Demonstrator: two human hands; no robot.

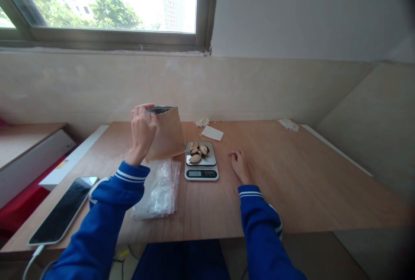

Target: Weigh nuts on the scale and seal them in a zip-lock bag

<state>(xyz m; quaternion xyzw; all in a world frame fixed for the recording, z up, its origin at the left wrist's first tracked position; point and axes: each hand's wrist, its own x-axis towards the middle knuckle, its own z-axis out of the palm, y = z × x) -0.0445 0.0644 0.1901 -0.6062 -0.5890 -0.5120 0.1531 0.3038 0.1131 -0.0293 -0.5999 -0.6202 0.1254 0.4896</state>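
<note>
A brown kraft paper bag [166,135] with a silvery lining stands upright near the wall, its top partly open. My left hand [142,127] is closed on the upper left edge of the bag. To the right of the bag is a small digital kitchen scale [201,174], and on its plate lies a small pile of dried slices [198,152], pale with dark edges. My right hand [240,165] rests on the table right of the scale, fingers loosely curled together, with nothing visible in them. A stack of clear zip bags [158,189] lies in front of the paper bag.
On the wooden table [292,185], a phone [63,210] with a charging cable lies at the left edge. Behind the scale are a white card [212,133] and white crumbly bits [202,122]. More white flakes [288,124] lie at the back right. A wall and window stand behind.
</note>
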